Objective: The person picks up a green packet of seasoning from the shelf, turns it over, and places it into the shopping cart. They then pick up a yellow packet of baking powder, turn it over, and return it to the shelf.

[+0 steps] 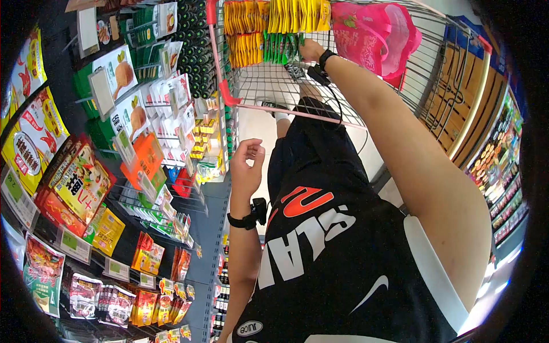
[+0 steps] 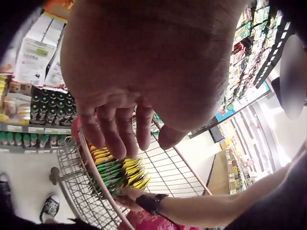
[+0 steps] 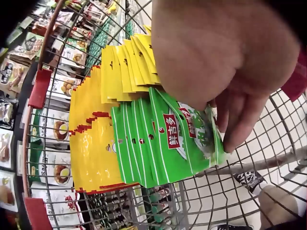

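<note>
Reaching into the cart (image 1: 227, 94), your right hand (image 1: 311, 50) met the near end of the green packets (image 3: 144, 143), and that's where the action was! Those packets leaned in an overlapping row inside the cart, lettered faces showing. Your right fingers lay close together, touching the end packet's edge; whether your thumb clamped it, I couldn't tell, because the palm hid too much.

Packed tightly around them in the cart came plain yellow packets (image 3: 120, 72), standing just beyond the green row, and red-edged yellow packets (image 3: 98, 153), ranked right alongside it. Over on the cart's right, well clear of the stacks, sat a crumpled pink bag (image 1: 366, 43).

And your left hand (image 1: 247, 166)? It hung just outside the cart's near-left corner, gripping nothing, its fingers loosely bent with small gaps between them. Past the cart's left side rose a display of hanging white packets (image 1: 167, 106), with green-capped bottles (image 2: 50, 105) further along. Slatted wood (image 1: 454, 91) flanked the cart's right side, and down through the cart's mesh you showed a black-and-white shoe (image 3: 249, 178).
</note>
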